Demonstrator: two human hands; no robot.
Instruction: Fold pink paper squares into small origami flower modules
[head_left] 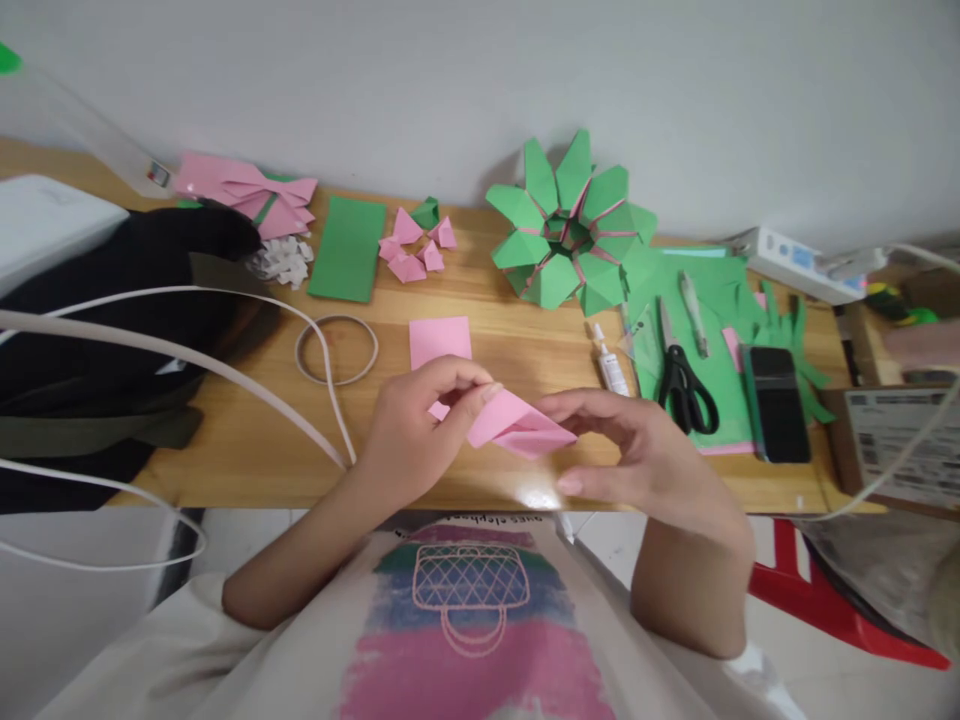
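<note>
A long wooden table runs along a plain pale wall, and the person sits close up against its front edge. Both hands meet just above that edge on one folded pink paper piece. The left hand pinches its near-left corner between thumb and forefinger, closed on the paper. The right hand has its fingers curled round the other end, fingertips touching the point of the fold, thumb underneath. The piece is lifted slightly off the wood, not lying flat.

By the look of it this is the middle of a fold: the paper already has a pocket or flap shape, like the small pink folded units heaped further back. I would judge that the next crease needs the left pinch to hold steady while the right fingertips press the flap down along a clean line.

A flat pink square lies just behind the hands. Further back stands a green paper star with pink showing in its seams. To the right, on green sheets, lie scissors, a small glue bottle and a dark phone. A ring of tape lies to the left.
</note>
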